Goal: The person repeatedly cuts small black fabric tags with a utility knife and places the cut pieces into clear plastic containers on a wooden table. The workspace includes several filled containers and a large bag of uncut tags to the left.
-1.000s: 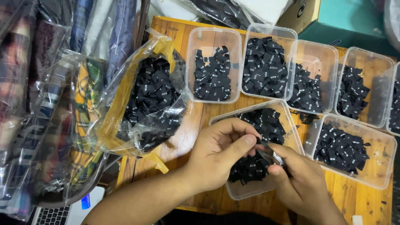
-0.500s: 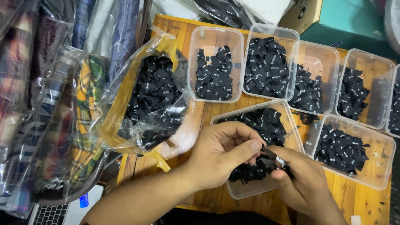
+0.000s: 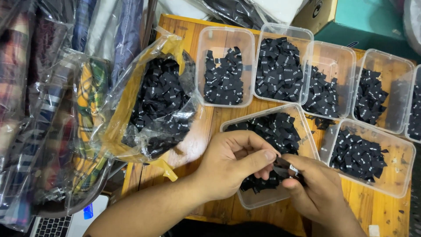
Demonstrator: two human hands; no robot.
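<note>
My left hand (image 3: 234, 164) and my right hand (image 3: 318, 188) meet over a clear plastic tub (image 3: 302, 115) filled with small black fabric labels. Both pinch the same black label (image 3: 287, 169) between thumbs and fingertips, just above the tub's near end. More black labels lie under my fingers in the tub. A clear plastic bag (image 3: 155, 107) with yellow tape, stuffed with the same labels, lies open on the wooden table (image 3: 193, 145) to the left of my left hand.
Several more clear tubs of black labels stand in rows behind and right, one (image 3: 224, 66) at the back left, another (image 3: 372, 156) beside my right hand. Bagged folded fabrics (image 3: 39, 109) pile up at the left. A laptop corner (image 3: 66, 224) shows bottom left; boxes at the back.
My hands stay over the same tub; the fingers have shifted slightly on the label. Nothing else has moved.
</note>
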